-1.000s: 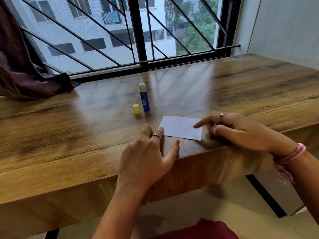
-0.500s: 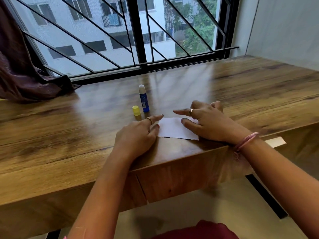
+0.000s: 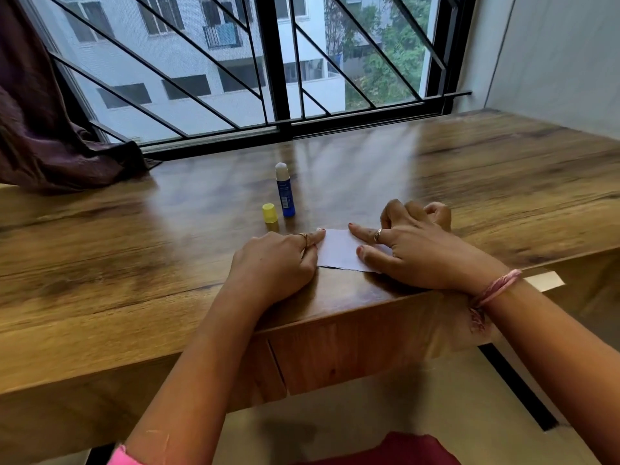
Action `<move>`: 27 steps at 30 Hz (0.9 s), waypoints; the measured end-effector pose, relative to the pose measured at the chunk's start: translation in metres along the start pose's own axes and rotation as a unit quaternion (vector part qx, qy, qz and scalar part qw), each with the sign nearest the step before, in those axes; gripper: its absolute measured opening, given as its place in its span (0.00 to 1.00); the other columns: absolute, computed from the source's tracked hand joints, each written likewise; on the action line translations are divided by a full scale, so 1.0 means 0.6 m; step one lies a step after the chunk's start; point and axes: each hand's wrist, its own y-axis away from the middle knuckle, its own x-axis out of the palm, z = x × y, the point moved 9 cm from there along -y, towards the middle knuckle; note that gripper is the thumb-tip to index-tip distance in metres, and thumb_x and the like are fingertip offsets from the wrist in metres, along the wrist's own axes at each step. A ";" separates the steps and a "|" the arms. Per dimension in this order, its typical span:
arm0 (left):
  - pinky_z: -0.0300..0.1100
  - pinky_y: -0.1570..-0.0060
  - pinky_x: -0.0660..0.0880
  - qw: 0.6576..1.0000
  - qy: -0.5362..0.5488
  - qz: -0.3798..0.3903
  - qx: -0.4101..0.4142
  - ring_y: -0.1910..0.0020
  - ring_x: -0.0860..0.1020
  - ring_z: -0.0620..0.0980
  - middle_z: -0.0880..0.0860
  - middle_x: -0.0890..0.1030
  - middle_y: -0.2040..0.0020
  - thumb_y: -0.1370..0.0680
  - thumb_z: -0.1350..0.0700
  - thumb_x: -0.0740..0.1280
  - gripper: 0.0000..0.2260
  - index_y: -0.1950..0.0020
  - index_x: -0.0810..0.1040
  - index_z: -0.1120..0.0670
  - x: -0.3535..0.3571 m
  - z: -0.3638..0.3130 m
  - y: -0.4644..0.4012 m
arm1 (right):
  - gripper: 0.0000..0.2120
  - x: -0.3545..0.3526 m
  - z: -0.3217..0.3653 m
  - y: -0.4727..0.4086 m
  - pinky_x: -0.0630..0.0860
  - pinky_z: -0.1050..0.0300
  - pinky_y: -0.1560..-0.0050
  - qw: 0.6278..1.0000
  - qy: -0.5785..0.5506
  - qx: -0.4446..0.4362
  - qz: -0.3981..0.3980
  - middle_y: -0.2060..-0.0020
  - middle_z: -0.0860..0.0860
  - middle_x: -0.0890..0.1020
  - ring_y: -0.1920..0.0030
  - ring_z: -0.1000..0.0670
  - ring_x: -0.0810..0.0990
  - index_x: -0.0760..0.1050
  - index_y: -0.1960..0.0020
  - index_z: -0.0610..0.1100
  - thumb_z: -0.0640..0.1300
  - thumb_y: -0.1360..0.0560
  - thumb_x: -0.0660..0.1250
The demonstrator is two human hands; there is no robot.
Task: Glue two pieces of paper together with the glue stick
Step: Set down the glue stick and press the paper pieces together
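While its label blurs, both hands [image 3: 275,260] [image 3: 412,250] press paper [image 3: 339,251].

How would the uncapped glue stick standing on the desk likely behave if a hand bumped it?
The glue stick stands upright, tall on a narrow base, so it would probably tip easily. Being round, it may then roll across the glossy desk. Its yellow cap stands off beside it, so the exposed tip could smear.

The paper [image 3: 339,250] lies on the counter [image 3: 134,250] between the left hand [image 3: 278,263] and right hand [image 3: 416,253]. Beyond the left hand stand the glue stick [image 3: 284,193] and, just left, its cap [image 3: 269,213].
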 end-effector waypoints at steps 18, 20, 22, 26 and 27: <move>0.49 0.55 0.71 0.987 0.128 -0.090 -0.035 0.46 0.78 0.60 0.57 0.80 0.40 0.18 0.43 0.51 0.19 0.27 0.60 0.35 -0.016 0.016 0.027 | 0.21 -0.050 -0.010 0.058 0.49 0.59 0.49 0.982 -0.111 0.030 -0.149 0.42 0.56 0.74 0.38 0.54 0.70 0.72 0.35 0.59 0.60 0.23 0.51; 0.49 0.56 0.71 0.975 0.180 -0.120 -0.048 0.49 0.78 0.60 0.58 0.82 0.47 0.19 0.46 0.53 0.18 0.29 0.65 0.40 -0.022 0.023 0.030 | 0.18 -0.051 0.003 0.064 0.50 0.58 0.48 0.982 -0.130 0.000 -0.136 0.42 0.59 0.75 0.39 0.56 0.71 0.74 0.39 0.59 0.59 0.25 0.53; 0.48 0.59 0.73 0.959 0.229 -0.153 -0.071 0.56 0.79 0.58 0.54 0.81 0.57 0.20 0.49 0.56 0.13 0.36 0.70 0.46 -0.027 0.035 0.034 | 0.16 -0.045 0.013 0.069 0.52 0.56 0.46 0.984 -0.131 -0.024 -0.118 0.43 0.61 0.75 0.40 0.56 0.71 0.74 0.43 0.59 0.58 0.25 0.53; 0.42 0.70 0.66 0.933 0.254 -0.214 -0.135 0.68 0.75 0.50 0.47 0.76 0.68 0.23 0.51 0.61 0.04 0.48 0.70 0.48 -0.033 0.067 0.043 | 0.15 -0.040 0.018 0.072 0.54 0.52 0.43 0.985 -0.128 -0.033 -0.107 0.44 0.63 0.76 0.41 0.57 0.71 0.75 0.46 0.59 0.58 0.25 0.52; 0.42 0.69 0.67 0.929 0.257 -0.222 -0.146 0.67 0.75 0.49 0.48 0.76 0.67 0.23 0.51 0.62 0.05 0.49 0.70 0.48 -0.034 0.072 0.045 | 0.15 -0.039 0.017 0.071 0.54 0.51 0.43 0.985 -0.129 -0.033 -0.107 0.44 0.64 0.77 0.41 0.57 0.71 0.75 0.46 0.59 0.58 0.25 0.52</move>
